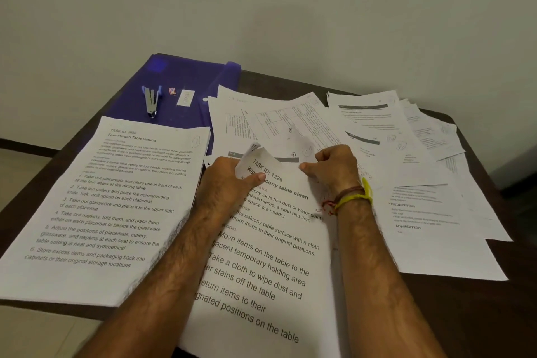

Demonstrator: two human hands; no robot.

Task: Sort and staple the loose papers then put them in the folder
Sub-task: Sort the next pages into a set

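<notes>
Both hands pinched the sheet (270,244): left hand (229,180) curling its top corner, right hand (334,167) steadying, probably to check pages. Stapler (151,102) waited beyond the sheet on the folder (186,73).

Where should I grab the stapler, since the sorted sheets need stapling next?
Judging by its pose, take the stapler across its two long sides near the middle, coming from above. It lies flat on the purple folder, open end toward the wall, with bare folder on both sides. Both hands are busy holding the balcony sheet.
</notes>
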